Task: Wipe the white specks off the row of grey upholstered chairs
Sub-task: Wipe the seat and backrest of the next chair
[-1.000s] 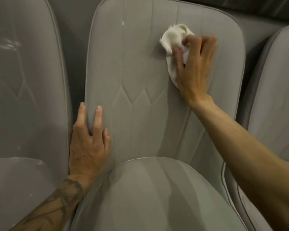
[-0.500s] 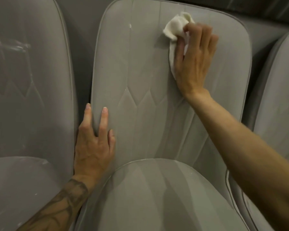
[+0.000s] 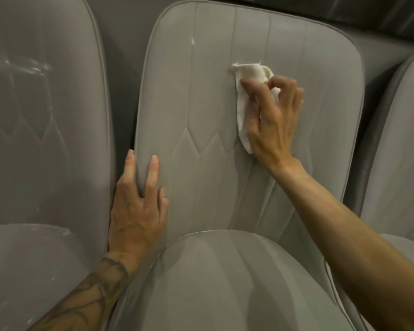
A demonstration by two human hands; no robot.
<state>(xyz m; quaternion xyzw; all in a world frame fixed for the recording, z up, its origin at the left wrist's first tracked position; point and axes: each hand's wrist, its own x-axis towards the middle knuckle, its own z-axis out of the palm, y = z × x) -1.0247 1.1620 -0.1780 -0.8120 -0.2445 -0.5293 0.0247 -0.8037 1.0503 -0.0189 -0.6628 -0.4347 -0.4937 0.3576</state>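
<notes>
The middle grey chair [image 3: 213,103] fills the view, its backrest facing me and its seat cushion [image 3: 225,283] below. My right hand [image 3: 273,120] grips a crumpled white cloth [image 3: 243,99] and presses it against the upper right of the backrest. A white speck [image 3: 193,43] sits on a seam near the top left of the backrest. My left hand [image 3: 136,206] rests on the backrest's lower left edge, fingers straight and spread across the piping.
The left grey chair [image 3: 46,115] carries white smears on its backrest and specks on its seat. Part of the right grey chair [image 3: 402,151] shows at the edge. Narrow dark gaps separate the backrests.
My right hand has dragged the cloth down from the top of the backrest toward its middle. My left hand stays on the left edge.
</notes>
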